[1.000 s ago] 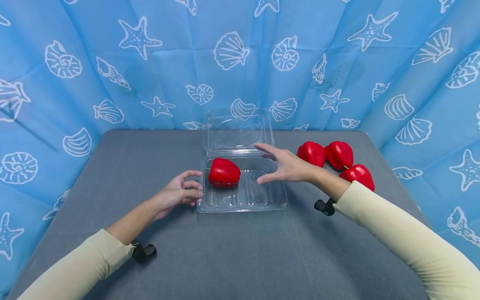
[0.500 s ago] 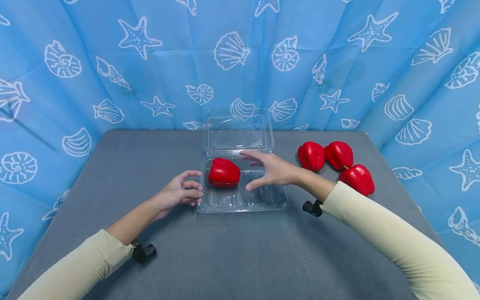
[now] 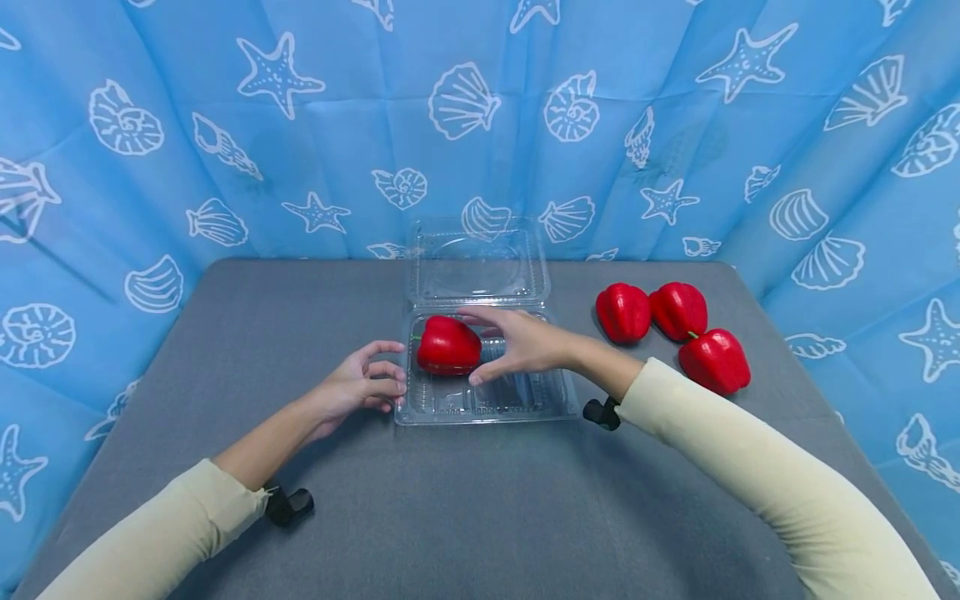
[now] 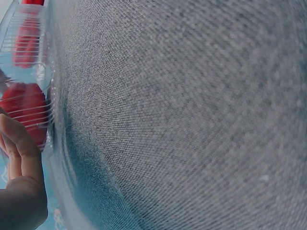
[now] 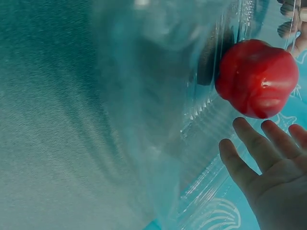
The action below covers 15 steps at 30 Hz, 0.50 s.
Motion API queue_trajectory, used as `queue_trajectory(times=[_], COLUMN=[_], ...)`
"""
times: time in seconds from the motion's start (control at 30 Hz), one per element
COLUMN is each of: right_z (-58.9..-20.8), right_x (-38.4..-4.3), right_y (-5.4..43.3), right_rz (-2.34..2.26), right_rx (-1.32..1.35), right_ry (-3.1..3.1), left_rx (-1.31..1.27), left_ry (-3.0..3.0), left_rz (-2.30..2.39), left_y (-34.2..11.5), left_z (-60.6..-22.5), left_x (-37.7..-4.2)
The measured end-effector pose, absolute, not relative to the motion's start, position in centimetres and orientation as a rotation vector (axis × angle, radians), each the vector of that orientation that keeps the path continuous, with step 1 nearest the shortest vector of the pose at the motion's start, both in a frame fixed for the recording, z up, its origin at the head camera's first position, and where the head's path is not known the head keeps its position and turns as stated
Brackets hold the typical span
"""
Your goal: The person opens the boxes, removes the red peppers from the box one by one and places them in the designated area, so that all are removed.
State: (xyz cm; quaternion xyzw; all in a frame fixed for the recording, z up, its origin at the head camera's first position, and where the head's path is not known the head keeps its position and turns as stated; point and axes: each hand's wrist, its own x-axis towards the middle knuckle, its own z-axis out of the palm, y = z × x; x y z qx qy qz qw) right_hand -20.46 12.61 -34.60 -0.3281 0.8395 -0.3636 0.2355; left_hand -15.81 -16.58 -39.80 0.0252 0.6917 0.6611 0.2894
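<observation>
A red bell pepper [image 3: 448, 346] lies on its side in the left part of a clear plastic clamshell container [image 3: 517, 411], its green stem pointing left. My right hand [image 3: 525, 340] is over the container's right part, thumb and fingers spread toward the pepper's right end. In the right wrist view, a small gap shows between the fingertips [image 5: 241, 123] and the pepper [image 5: 259, 79]. At the container's left wall is my left hand [image 3: 352, 385], its fingers loosely bent and holding nothing. Whether those fingertips touch the wall cannot be told.
Several more red bell peppers [image 3: 624, 313] sit together at the back right of the grey table [image 3: 480, 508]. The container's raised lid [image 3: 480, 262] leans back near the blue shell-print curtain [image 3: 337, 150].
My right hand has moved left over the container, from its right side to close beside the pepper. The left hand, the container and the peppers have stayed in place.
</observation>
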Motion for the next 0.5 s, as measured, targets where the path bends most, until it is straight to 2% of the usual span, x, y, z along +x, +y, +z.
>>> queue_trajectory(times=[0.5], right_z=[-35.1], right_x=[-21.6], right_y=[10.9], right_rz=[-0.906], right_rx=[-0.923], right_ry=[2.381], left_rx=[0.052], left_ry=[1.831], left_rz=[1.771], left_y=[-16.6], left_z=[-39.8], left_x=[-16.0])
